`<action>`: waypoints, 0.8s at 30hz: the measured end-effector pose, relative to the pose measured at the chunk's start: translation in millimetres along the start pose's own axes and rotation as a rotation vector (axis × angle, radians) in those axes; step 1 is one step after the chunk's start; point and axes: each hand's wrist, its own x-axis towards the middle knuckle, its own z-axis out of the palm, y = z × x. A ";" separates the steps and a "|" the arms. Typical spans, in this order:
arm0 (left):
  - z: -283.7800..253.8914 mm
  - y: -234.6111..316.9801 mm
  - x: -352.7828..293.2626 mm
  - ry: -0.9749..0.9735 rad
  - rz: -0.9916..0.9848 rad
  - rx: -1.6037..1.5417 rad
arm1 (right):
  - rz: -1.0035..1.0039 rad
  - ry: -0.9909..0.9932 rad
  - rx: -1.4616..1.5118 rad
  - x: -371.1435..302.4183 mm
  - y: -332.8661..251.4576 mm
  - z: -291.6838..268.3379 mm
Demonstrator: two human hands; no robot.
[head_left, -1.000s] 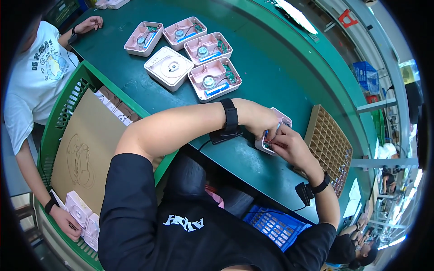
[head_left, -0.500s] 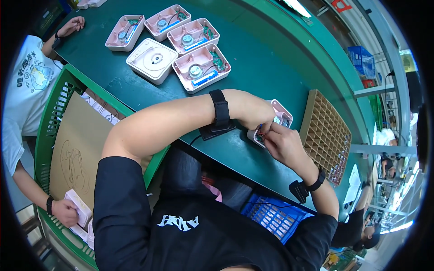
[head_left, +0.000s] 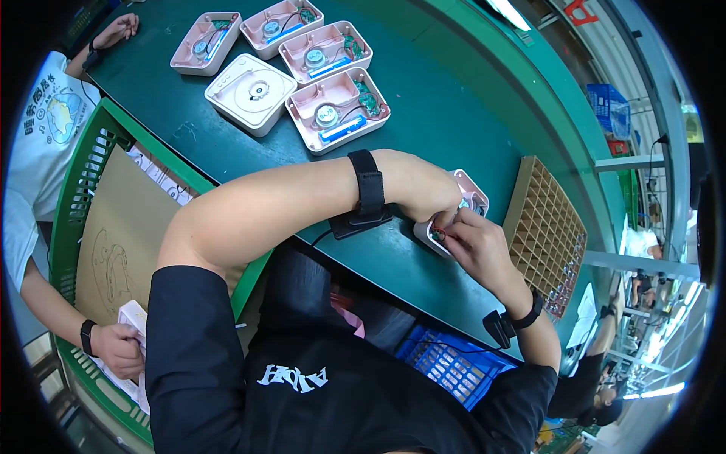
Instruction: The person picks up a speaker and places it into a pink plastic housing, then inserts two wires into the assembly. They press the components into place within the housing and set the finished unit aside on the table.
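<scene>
A small pink plastic casing (head_left: 474,189) lies on the green workbench in front of me, its inside facing up. My left hand (head_left: 429,188) reaches over it with fingers curled down into the middle, and its back hides most of what they grip. From the near right, my right hand (head_left: 481,248) pinches at the casing's near end, thumb and fingertips closed. Thin red and dark wires and a bit of green circuit board (head_left: 436,234) show beside those fingertips. What exactly either hand pinches is too small and covered to make out.
Several open pink casings (head_left: 338,111) with speakers, blue batteries and boards stand at the far left, beside a closed one (head_left: 251,94). A cardboard divider grid (head_left: 546,231) lies right. Left is a green crate (head_left: 79,197), where a co-worker's hand (head_left: 121,349) holds a pale casing.
My fingers have shifted slightly inside the casing, both hands staying over it. The co-worker's lower hand has moved a little to the right with the pale casing. The view has tilted slightly.
</scene>
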 end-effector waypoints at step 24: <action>1.4 14.9 -2.9 0.000 -0.039 0.017 | 0.204 0.034 -0.157 16.5 -14.5 25.9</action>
